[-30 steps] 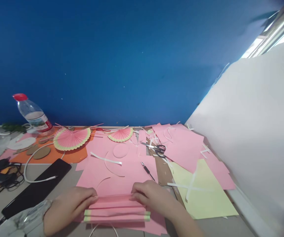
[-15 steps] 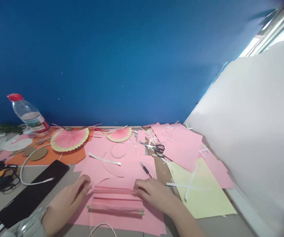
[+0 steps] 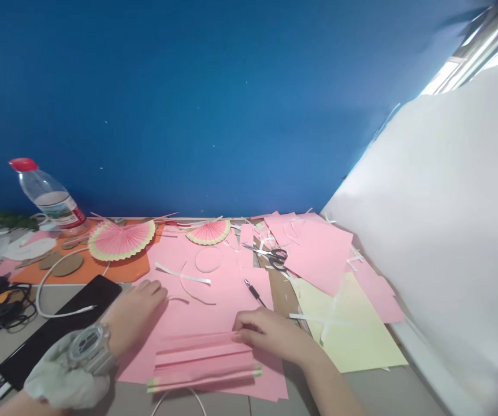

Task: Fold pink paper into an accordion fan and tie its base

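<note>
A pleated strip of pink paper [image 3: 203, 359] with yellow-green ends lies in front of me, its folds raised. My right hand [image 3: 270, 335] pinches its right end between thumb and fingers. To the left, my left hand [image 3: 142, 300] rests on a large pink sheet [image 3: 227, 303], apart from the pleats; its fingers lie loosely forward with nothing visible in them. A watch [image 3: 88, 346] is on that wrist. Just beyond my right hand is a black pen [image 3: 255, 292]. A thin white strip [image 3: 184, 274] lies farther up the sheet.
Two pink pleated fans [image 3: 121, 240] with yellow edges lie along the back. Scissors [image 3: 275, 256] sit among paper scraps, near a yellow sheet [image 3: 361, 346] at right. At left are a black phone [image 3: 62, 329], cables [image 3: 8, 318] and a water bottle [image 3: 54, 199].
My left hand has left the side of the pleated paper and moved forward, turning palm down. The pleated paper has shifted slightly toward me at its left end. My right hand stays at its right end.
</note>
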Motion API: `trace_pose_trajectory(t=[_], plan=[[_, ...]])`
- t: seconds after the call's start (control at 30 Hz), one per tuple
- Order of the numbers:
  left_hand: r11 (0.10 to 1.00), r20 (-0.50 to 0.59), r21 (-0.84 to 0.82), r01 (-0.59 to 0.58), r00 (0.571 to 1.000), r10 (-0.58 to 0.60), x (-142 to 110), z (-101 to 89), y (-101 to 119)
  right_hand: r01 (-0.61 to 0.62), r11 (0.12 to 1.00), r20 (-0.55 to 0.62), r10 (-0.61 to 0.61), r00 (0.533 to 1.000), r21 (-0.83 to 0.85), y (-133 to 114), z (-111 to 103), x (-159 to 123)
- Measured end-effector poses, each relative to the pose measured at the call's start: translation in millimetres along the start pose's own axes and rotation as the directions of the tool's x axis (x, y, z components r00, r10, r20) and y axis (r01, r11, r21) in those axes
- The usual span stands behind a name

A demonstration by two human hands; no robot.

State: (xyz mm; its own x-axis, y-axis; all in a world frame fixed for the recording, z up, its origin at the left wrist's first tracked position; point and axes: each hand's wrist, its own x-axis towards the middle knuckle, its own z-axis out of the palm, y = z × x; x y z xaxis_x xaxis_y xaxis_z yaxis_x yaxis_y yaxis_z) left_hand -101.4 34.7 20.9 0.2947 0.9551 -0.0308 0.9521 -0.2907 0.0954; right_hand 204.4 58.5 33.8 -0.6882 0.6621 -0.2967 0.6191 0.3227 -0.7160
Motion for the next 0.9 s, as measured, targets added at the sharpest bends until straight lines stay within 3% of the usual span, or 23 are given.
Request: trace_pose_trajectory(t=[0.1,0.2,0.3,0.43,0.73,0.9], plan=[[0.999,-0.081,0.016,0.035,0.996,-0.033,9,-9.4,-6,0.023,1.000,-0.053,-0.024,0.998,-0.014,-3,1,2],[0.994,-0.123,-0.105,-0.038,0.992,0.024,7,-14.3,3,0.054,0.998,-0.111,-0.059,0.992,-0.043,-5,2,6],[0.939,0.006,-0.304,-0.159,0.986,0.169,1,-13.9,22,0.083,0.993,-0.156,-0.095,0.983,-0.080,-5,4,9],[0.910,0.166,-0.401,-0.105,0.969,0.185,1,-7.2,38,0.111,0.985,-0.192,-0.134,0.972,-0.130,-2,8,13],[0.889,0.120,-0.431,-0.156,0.966,0.228,9,7.7,39,0.187,0.961,-0.224,-0.231,0.947,-0.202,-1,19,25],[0.859,0.137,-0.437,-0.267,0.924,0.357,21,4.4,37,0.226,0.951,-0.212,-0.271,0.939,-0.212,2,23,31]])
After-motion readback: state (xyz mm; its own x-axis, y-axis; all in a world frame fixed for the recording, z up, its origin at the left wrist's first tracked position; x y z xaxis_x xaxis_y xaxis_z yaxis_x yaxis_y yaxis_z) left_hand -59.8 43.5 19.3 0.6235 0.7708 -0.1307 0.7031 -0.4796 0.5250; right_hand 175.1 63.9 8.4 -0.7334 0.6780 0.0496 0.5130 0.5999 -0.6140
